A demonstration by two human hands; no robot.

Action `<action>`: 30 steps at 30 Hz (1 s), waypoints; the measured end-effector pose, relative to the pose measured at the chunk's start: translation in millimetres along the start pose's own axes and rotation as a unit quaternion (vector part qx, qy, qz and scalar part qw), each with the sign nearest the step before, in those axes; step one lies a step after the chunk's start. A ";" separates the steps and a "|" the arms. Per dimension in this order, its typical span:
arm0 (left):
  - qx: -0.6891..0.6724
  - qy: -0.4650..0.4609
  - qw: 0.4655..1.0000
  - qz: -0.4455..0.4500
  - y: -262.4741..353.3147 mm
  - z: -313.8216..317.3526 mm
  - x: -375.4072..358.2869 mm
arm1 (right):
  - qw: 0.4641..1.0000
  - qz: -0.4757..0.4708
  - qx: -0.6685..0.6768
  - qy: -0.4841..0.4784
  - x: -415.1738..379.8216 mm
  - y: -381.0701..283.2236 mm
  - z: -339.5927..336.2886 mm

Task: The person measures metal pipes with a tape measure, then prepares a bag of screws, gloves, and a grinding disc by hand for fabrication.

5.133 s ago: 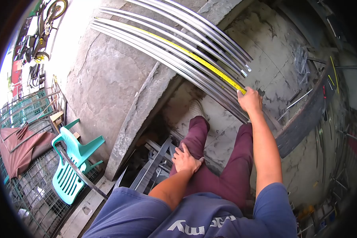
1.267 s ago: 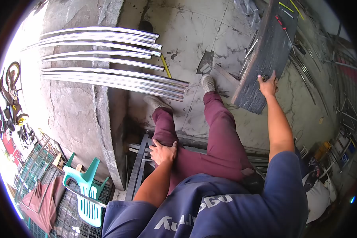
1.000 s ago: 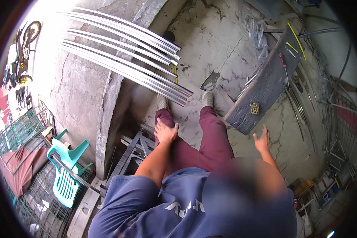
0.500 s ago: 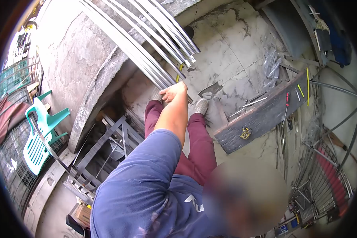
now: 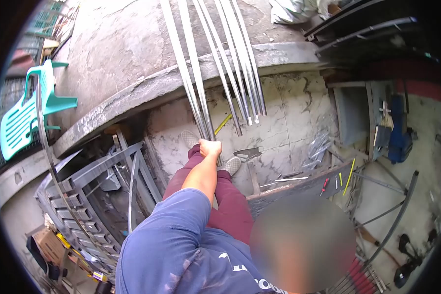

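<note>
My left hand (image 5: 209, 148) is closed round shiny metal tubes (image 5: 196, 110), close to their near ends. Two tubes seem to run into the grip, though the fingers hide exactly how many are held. Beside them, several more metal tubes (image 5: 240, 73) lie side by side, reaching out over the edge of the raised concrete slab (image 5: 127, 59). Their near ends stop short of my hand, to its upper right. A yellow strip (image 5: 223, 124) lies on the floor just beyond the hand. My right hand is not visible; a blurred patch covers the lower right.
Left of my legs stands a grey metal frame (image 5: 103, 166), with a green plastic chair (image 5: 32, 115) further off. A dark bench (image 5: 274, 193) on the right carries a red-handled screwdriver (image 5: 324, 186). Clear plastic wrapping (image 5: 316, 152) lies behind it. A cardboard box (image 5: 51, 245) sits lower left.
The view has swung, so the tubes now point more straight ahead and more of the slab shows. My left hand keeps its grip on the tubes and appears lower in the picture.
</note>
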State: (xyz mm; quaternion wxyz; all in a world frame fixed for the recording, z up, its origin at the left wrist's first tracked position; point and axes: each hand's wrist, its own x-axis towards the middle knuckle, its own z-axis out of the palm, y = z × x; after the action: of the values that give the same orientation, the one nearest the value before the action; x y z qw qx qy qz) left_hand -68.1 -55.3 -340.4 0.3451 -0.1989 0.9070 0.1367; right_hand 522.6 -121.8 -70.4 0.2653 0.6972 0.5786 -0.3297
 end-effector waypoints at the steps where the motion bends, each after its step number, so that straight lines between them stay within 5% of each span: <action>1: -0.011 -0.044 0.999 0.018 0.9 -4.3 6.7 | 1.000 -0.020 -0.009 0.015 21.8 -49.0 -14.1; 5: -0.048 -0.158 0.985 0.045 -15.2 -38.3 29.7 | 0.981 -0.118 0.157 -0.002 73.1 -195.9 -32.9; 8: -0.048 -0.244 0.968 0.030 -29.1 -86.2 47.4 | 0.966 -0.183 0.147 -0.110 48.9 -299.7 -53.0; 11: -0.098 -0.165 0.973 0.127 -87.0 -107.4 83.8 | 0.965 -0.181 0.051 -0.184 34.8 -357.7 -65.3; 16: -0.099 -0.261 0.954 0.107 -82.7 -316.6 61.2 | 0.927 -0.283 -0.192 -0.154 26.9 -473.1 -79.2; 21: -0.116 -0.221 0.955 0.163 -58.7 -484.9 15.6 | 0.892 -0.408 -0.146 -0.131 -11.2 -667.7 -77.5; 25: -0.056 -0.190 0.965 0.170 -47.9 -544.4 1.0 | 0.845 -0.487 -0.096 -0.197 -43.2 -809.0 -60.0; 27: -0.048 -0.234 0.962 0.134 -40.0 -559.3 -1.4 | 0.845 -0.444 -0.072 -0.290 -50.0 -871.3 -41.4; 30: -0.012 -0.196 0.975 0.106 -32.7 -572.4 -7.4 | 0.860 -0.260 0.019 -0.439 -49.3 -960.9 -16.3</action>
State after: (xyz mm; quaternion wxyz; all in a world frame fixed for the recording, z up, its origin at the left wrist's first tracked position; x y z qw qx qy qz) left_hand -375.3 -302.7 75.7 0.4976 -0.0745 0.8358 0.2197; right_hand -423.9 41.6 -10.9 0.3830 0.3093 0.5557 -0.6699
